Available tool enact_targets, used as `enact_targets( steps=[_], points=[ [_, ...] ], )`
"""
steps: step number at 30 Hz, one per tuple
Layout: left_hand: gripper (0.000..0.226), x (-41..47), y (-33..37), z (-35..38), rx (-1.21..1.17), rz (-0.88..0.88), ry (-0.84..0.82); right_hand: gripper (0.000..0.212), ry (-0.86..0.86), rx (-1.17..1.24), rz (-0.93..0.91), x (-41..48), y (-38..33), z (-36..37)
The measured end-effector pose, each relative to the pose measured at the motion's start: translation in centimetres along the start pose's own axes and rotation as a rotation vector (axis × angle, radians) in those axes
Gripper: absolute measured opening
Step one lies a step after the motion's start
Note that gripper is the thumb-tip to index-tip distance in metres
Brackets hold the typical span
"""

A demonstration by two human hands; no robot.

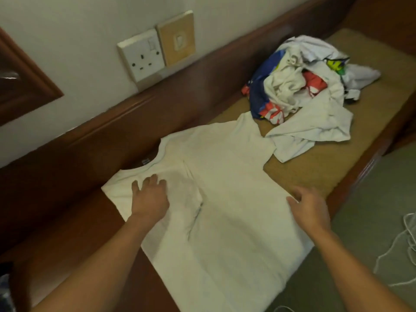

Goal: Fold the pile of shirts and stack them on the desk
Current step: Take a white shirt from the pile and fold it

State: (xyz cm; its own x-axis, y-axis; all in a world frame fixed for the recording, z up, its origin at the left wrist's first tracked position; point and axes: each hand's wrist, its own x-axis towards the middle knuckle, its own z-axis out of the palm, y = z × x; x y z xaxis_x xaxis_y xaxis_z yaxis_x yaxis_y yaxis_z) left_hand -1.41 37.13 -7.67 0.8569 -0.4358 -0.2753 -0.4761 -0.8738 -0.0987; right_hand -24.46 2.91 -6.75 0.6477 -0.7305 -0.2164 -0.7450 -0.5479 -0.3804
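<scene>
A white shirt (225,199) is lying spread out flat on the desk (315,167). Its collar is pointing toward the back edge, where a dark wooden rail is running along the wall, and its far side is reaching the front edge. One sleeve is lying folded in over the chest.

The left hand (149,199) is pressing down flat on that folded part near the collar, with its fingers straight and spread and gripping nothing. The right hand (309,207) is sitting at the shirt's side by the front edge of the desk, its fingers loose and open and holding nothing. Whether it is touching the cloth cannot be told.

The pile of shirts (304,86) is lying crumpled toward the far right end of the desk. It is white cloth mixed with blue, red and yellow prints, and one pale shirt from it is trailing down to just beside the spread shirt's sleeve.

On the wall above the rail, a white socket (141,56) is sitting beside a tan panel (176,39). A white cable (400,248) is lying looped on the floor (360,210) past the front edge.
</scene>
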Motion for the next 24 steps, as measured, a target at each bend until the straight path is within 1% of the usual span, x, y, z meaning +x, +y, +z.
enact_targets(
  steps=[1,3,6,7,10,15,20,22,24],
  points=[
    [0.042,0.5,1.1,-0.6,-0.033,0.001,0.023,0.036,-0.023,-0.022,0.028,-0.1,1.3,-0.5],
    [0.035,1.5,3.7,-1.7,-0.16,0.064,0.055,0.038,-0.082,-0.029,0.063,-0.6,3.1,-1.3],
    [0.032,3.3,8.3,-4.1,-0.417,0.156,0.002,0.036,-0.101,0.01,0.078,-0.8,4.8,-2.2],
    [0.034,4.0,9.9,-4.8,-0.441,0.177,-0.018,0.033,-0.092,0.02,0.083,-0.9,5.1,-2.4],
    [0.042,6.1,14.4,-6.4,-0.301,0.281,-0.023,0.029,-0.083,0.025,0.077,-0.9,5.5,-2.4],
    [0.042,10.1,21.1,-8.3,-0.253,0.431,0.011,0.029,-0.087,0.065,0.036,-0.8,6.1,-2.1],
    [0.045,16.0,24.1,-9.3,-0.078,0.632,0.068,0.031,-0.078,0.091,-0.037,-1.0,7.2,-1.8],
    [0.05,18.5,24.5,-9.6,-0.002,0.664,0.032,0.032,-0.07,0.11,-0.052,-1.2,7.7,-1.4],
    [0.056,20.5,25.0,-9.8,0.093,0.668,-0.067,0.029,-0.049,0.134,-0.057,-1.4,8.0,-1.0]
  ],
)
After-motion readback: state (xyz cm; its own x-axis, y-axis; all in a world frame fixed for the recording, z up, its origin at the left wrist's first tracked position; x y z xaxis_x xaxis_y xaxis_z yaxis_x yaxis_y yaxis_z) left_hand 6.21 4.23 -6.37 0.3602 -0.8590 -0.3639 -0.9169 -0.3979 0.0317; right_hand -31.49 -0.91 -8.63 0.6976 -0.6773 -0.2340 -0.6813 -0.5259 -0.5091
